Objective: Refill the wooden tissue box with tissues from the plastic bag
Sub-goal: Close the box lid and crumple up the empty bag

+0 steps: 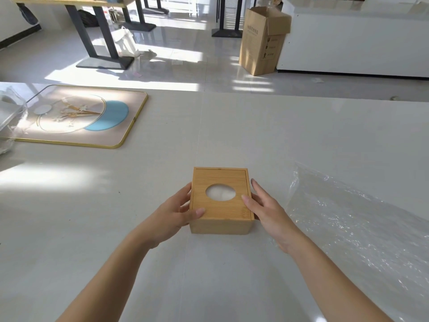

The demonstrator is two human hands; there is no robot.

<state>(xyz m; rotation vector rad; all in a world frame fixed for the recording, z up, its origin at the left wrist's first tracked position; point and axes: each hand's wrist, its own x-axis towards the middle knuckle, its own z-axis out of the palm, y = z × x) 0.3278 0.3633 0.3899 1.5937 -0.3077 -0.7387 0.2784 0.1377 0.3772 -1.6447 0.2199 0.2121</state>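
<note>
The wooden tissue box stands on the white table, a little below the middle of the view. Its sliding lid lies on top, and white tissue shows through the lid's oval hole. My left hand grips the box's left side, thumb resting on the lid's near left corner. My right hand holds the right side, thumb on the lid and fingers along the edge. The clear plastic bag lies flat and crumpled on the table just right of my right hand; I cannot tell whether tissues are in it.
A decorated tray with a gold rim lies at the table's far left, with a clear glass dish at the left edge. Beyond the table are a cardboard carton, table legs and a white counter.
</note>
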